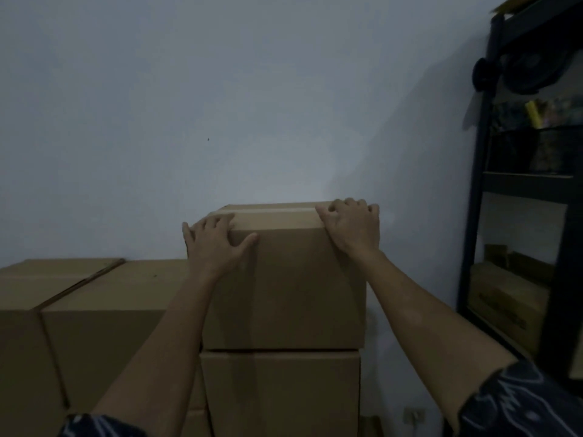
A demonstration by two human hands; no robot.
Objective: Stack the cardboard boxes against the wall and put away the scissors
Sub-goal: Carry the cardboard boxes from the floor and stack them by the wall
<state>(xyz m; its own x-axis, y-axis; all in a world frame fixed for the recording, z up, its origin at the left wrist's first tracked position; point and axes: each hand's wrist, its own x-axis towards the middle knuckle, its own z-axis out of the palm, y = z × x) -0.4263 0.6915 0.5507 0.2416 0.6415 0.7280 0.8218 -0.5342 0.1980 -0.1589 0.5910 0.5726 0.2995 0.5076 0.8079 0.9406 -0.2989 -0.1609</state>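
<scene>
A taped brown cardboard box sits on top of a second box, close to the pale wall. My left hand lies spread over the top box's upper left corner, thumb on the front face. My right hand rests on its upper right corner with the fingers bent over the top edge. Lower cardboard boxes stand side by side to the left, against the wall. No scissors are in view.
A tall black metal shelf rack stands at the right, holding dark items, a yellow object and a cardboard box low down. A wall socket sits low between the stack and the rack. The room is dim.
</scene>
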